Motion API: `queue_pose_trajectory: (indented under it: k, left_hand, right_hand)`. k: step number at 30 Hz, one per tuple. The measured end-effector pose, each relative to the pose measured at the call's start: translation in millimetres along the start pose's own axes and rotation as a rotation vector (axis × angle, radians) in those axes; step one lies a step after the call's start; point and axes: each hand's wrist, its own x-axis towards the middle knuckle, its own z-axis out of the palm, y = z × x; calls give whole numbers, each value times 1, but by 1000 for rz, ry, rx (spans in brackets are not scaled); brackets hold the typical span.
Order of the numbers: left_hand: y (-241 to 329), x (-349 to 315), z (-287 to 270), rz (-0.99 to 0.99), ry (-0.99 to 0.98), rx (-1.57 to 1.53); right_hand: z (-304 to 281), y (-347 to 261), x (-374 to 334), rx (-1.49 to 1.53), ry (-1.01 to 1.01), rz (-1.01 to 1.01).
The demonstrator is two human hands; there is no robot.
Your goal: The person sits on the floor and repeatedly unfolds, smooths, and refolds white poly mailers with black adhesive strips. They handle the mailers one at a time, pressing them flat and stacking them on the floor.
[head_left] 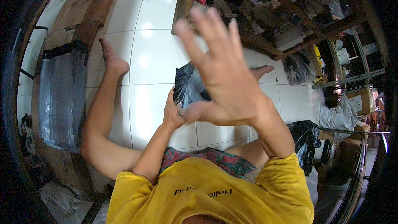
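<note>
My left hand [172,113] grips the left side of a black, shiny plastic bundle [187,86] with pleated creases, held above the tiles between my legs. Raised close to the camera, my right hand [228,76] is open with its fingers spread and slightly blurred. It holds nothing and covers the right part of the bundle, so the bundle's full shape is hidden. Whether the right thumb touches the bundle, I cannot tell.
White floor tiles [155,58] lie around my outstretched legs. At the left, grey plastic sheeting [62,95] covers a wooden board [85,8]. Wooden shelving [306,37] with mixed goods fills the upper right. A black plastic bag [304,141] and a cardboard box [361,100] sit at the right.
</note>
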Motion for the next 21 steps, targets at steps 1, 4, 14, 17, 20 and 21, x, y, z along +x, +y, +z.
queue_pose_trajectory:
  k: [1,4,14,17,20,21]
  left_hand:
    - [-11,-13,11,-47,-59,63]
    - [2,-10,20,-39,-131,151]
    - [15,-1,23,-95,-70,220]
    - [46,13,15,-78,-78,133]
    - [9,1,20,-20,-104,186]
    - [-6,-5,27,-4,-129,201]
  right_hand:
    - [14,6,-10,-4,-31,42]
    - [34,29,-22,-97,-122,106]
    - [-5,46,-22,-77,91,123]
    - [28,39,-41,-63,-51,165]
    - [-11,22,-26,56,124,70]
    - [3,24,-34,27,52,102]
